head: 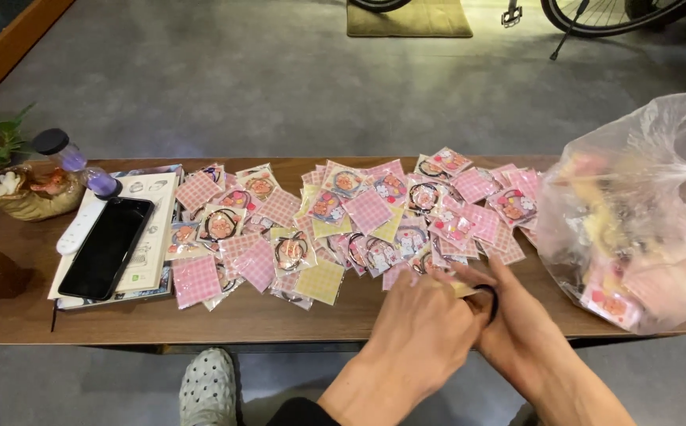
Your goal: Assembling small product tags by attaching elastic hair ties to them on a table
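Many small pink and yellow checked packets (pixel 359 221), each with a dark hair tie on a cartoon card, lie spread over a brown wooden table (pixel 248 319). My left hand (pixel 426 323) and my right hand (pixel 509 312) meet at the table's front right, close together over one packet with a yellowish card. A dark hair tie (pixel 491 298) shows between the two hands. The fingers are blurred, and the packet is mostly hidden under them.
A large clear plastic bag (pixel 643 237) with more packets sits at the right end. At the left lie a black phone (pixel 108 246) on a white box, a white remote (pixel 82 225), a purple hourglass and a plant. A bicycle wheel stands on the grey floor behind.
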